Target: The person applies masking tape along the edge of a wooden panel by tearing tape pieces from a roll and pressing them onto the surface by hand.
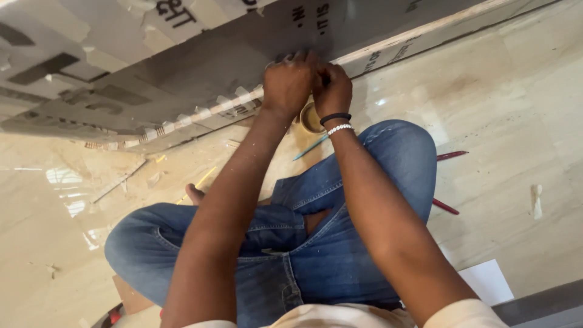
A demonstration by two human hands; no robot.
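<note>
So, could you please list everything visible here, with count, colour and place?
panel: one, grey, printed wrap, leaning ahead
tape roll: one, tan, floor below the hands
stick: one, blue, beside the roll
red sticks: two, floor at right
white sheet: one, lower right
floor: glossy beige
jeans: blue
wristbands: two, black and white beaded, right wrist
left hand: on the panel edge
right hand: beside it, on the same edge
</note>
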